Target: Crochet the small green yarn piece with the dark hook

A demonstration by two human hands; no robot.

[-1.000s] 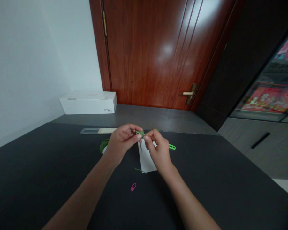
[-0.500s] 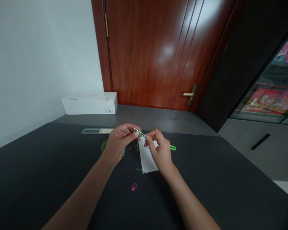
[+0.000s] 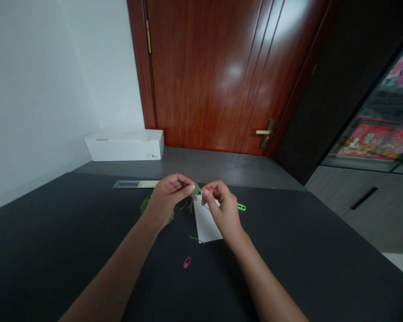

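Between the fingertips of my left hand (image 3: 168, 194) is a small piece of green yarn work (image 3: 196, 189), with loose strands hanging below it. My right hand (image 3: 221, 205) pinches a thin metal tool, likely a hook, whose bright green handle end (image 3: 241, 207) sticks out past the hand. The tool's tip is at the yarn piece and partly hidden. Behind my left wrist lies a ball of green yarn (image 3: 144, 204), partly covered. A white paper (image 3: 206, 226) lies beneath my hands, with a short green yarn strand (image 3: 195, 239) across its lower edge.
A pink stitch marker (image 3: 187, 262) lies on the dark table (image 3: 70, 250) nearer to me. A clear and cream strip (image 3: 131, 184) lies beyond my left hand. At the back left stands a white box (image 3: 126, 145), with a wooden door (image 3: 204, 80) behind the table.
The metal tool's shiny tip, which stuck out over the left fingertips, has drawn back toward the right at the yarn piece. More of the green piece shows. Both hands stay nearly in place.
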